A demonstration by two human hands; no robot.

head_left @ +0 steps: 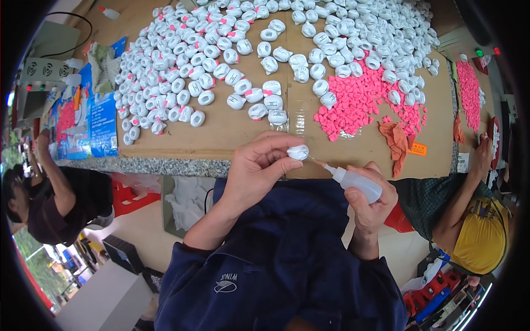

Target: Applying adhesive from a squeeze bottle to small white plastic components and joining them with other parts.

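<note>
Pinched between the thumb and fingers of my left hand [256,165] is a small white rounded plastic piece [298,152], held above the table's near edge. My right hand [372,198] is wrapped round a translucent squeeze bottle [358,183] with a thin nozzle. The bottle is tilted, and its tip points at the white piece, close to it; I cannot tell whether they touch. Beyond my hands, similar white pieces [187,71] lie spread over the table, many with a pink part on them. A heap of small pink pieces [353,102] lies to the right.
Brown cardboard [204,135] covers the table, with a speckled stone edge [143,167] nearest me. An orange cloth [394,144] lies at the right. Another bottle [109,12] is at the far left. One person [61,198] works at the left, another [469,220] at the right.
</note>
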